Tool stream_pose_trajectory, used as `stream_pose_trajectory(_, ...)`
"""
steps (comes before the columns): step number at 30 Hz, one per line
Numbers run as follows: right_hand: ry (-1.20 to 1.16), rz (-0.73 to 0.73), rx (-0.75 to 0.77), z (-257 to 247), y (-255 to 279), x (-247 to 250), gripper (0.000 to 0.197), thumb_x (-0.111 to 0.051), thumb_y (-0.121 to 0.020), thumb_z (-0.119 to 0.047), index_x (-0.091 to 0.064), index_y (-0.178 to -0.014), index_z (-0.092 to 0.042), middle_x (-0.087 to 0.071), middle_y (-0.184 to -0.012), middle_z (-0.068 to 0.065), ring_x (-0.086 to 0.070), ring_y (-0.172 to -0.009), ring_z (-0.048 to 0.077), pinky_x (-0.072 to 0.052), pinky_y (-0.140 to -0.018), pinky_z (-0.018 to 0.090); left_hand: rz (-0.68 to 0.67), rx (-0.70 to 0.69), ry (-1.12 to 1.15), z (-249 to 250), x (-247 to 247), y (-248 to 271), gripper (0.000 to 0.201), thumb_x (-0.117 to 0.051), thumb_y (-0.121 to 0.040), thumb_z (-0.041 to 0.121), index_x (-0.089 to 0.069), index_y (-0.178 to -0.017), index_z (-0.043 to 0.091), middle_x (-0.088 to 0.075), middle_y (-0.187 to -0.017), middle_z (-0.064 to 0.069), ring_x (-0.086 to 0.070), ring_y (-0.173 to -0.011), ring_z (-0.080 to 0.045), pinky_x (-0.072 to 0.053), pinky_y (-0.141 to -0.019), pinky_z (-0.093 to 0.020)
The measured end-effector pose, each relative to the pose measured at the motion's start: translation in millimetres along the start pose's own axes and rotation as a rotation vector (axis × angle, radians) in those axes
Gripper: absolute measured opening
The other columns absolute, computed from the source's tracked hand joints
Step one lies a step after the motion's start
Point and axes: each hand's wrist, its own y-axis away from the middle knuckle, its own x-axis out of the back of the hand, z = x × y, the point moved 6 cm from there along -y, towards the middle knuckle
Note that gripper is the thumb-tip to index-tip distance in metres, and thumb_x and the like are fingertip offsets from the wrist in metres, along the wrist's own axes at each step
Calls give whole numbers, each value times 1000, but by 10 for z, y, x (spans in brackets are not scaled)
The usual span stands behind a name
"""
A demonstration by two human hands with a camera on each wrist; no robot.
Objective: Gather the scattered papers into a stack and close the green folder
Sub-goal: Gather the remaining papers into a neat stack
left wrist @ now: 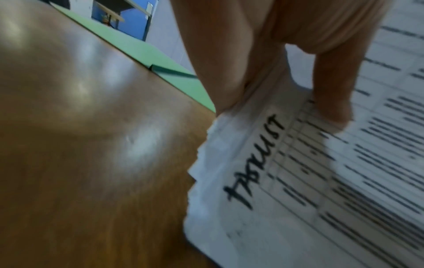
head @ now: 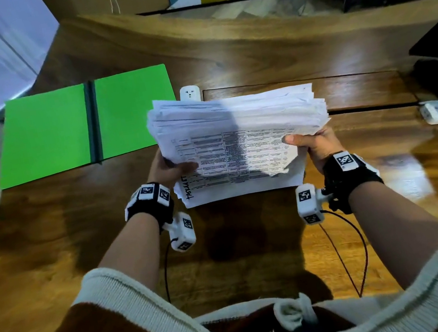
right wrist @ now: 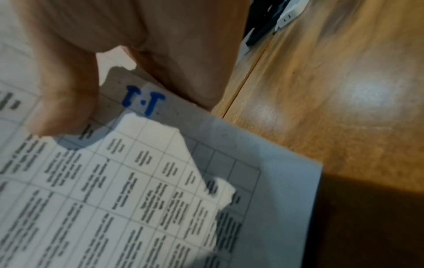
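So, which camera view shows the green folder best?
The head view: the green folder lies fully open and flat on the wooden table, its dark spine visible, left of the paper stack. The left wrist view shows only a thin green strip behind the left hand. The right wrist view shows none of it.

Head camera looks down over the desk (head: 222, 57); both wrist cameras closely share the paper stack (head: 236, 139)
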Motion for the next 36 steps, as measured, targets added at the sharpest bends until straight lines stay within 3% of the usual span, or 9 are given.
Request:
stream_pose_trajectory(3, -54, 43, -44, 16, 45, -38, 23, -75, -65, 4, -67, -86, -1, -75, -74, -2, -72, -76, 12, -54, -66, 17, 108, -24, -19, -67, -12, 39, 68, -75, -68, -13, -45, -129, -6, -60, -119, -17, -59, -105, -24, -57, -69, -17)
stream_pose_trajectory(6, -75, 96, -49, -52, 43, -2, 34, -86, -43, -17, -69, -69, -5, -72, -66, -2, -70, -69, 13, -53, -64, 16, 193, -82, -68, 55, -44, 5, 64, -77, -71, 0, -47, -127, -4, -61, -115, -12, -59, -104, -24, -54, -90, -40)
stream_pose_trajectory(10, -70, 151, 98, -379, 33, 56, 29, -87, -54, -15, -68, -75, -14, -74, -74, -8, -71, -80, 11, -53, -69, 17, 244, -194, -142, 416, -112, -70, 60, -74, -76, 4, -45, -129, 3, -61, -110, -6, -58, -103, -20, -55, -78, -20)
stream_pose_trajectory(14, 14, 285, 223, -582, 0, 121, 20, -73, -73, 8, -66, -80, -9, -70, -65, -18, -65, -64, -1, -51, -62, 15, 46, -223, -404, 487, -270, -138, 69, -78, -75, 23, -42, -132, 11, -63, -117, -3, -61, -104, -18, -49, -94, -34)
stream_pose_trajectory(20, 3, 450, 67, -305, -28, 278, 20, -70, -74, 9, -67, -83, -9, -66, -52, -18, -58, -48, -5, -47, -49, 12, -377, 156, -315, 207, -441, -66, 71, -78, -65, 49, -55, -125, 19, -62, -123, -5, -58, -110, -23, -39, -104, -45)
stream_pose_trajectory(22, -13, 467, 32, -267, -31, 348, 21, -68, -76, 10, -67, -91, -5, -65, -51, -16, -57, -46, -3, -45, -46, 10, -486, 250, -332, 32, -435, -21, 87, -89, -36, 55, -63, -109, 14, -69, -106, -9, -65, -96, -25, -53, -88, -39)
stream_pose_trajectory(25, 71, 428, -31, -230, -46, 387, 19, -72, -78, 0, -67, -96, -6, -66, -62, -10, -57, -51, 2, -39, -37, 7, -520, 228, -303, 8, -455, 19, 62, -86, -43, 39, -63, -90, 4, -69, -60, 3, -62, -51, -11, -47, -43, -12)
stream_pose_trajectory(30, 61, 269, -72, -237, -120, 329, 21, -70, -77, 7, -68, -93, -7, -72, -65, -12, -69, -61, 3, -52, -56, 17, -633, 160, -250, 87, -422, 48, 82, -87, -42, 55, -62, -109, 16, -74, -100, 4, -71, -90, -10, -56, -70, -17)
stream_pose_trajectory(36, 324, 243, -289, 243, -193, 450, 37, -78, -76, -15, -68, -110, -3, -72, -94, 4, -68, -90, 22, -54, -79, 29, -649, 288, -324, -245, -414, 14, 98, -87, -36, 59, -55, -118, 16, -74, -96, 4, -71, -78, -9, -57, -64, -21)
